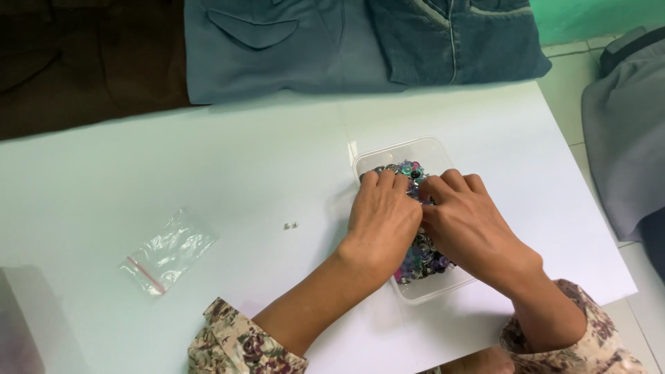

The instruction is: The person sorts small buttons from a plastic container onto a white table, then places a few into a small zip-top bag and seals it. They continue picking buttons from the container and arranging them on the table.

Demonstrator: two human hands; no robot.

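A clear plastic tub (395, 152) sits on the white table (208, 166), filled with small coloured and silvery pieces (415, 260). Both my hands are inside it, palms down. My left hand (382, 218) rests over the left half of the pile with fingers curled into the pieces. My right hand (465, 220) covers the right half, fingertips pressed against those of the left. What the fingers pinch is hidden. Two tiny silvery pieces (290, 225) lie on the table left of the tub.
A small clear zip bag with a red strip (166, 253) lies at the left. Folded blue-grey garments (291, 41) and denim (457, 38) lie along the far edge, a dark cloth (76, 62) at far left. Grey fabric (623, 131) hangs beyond the right edge.
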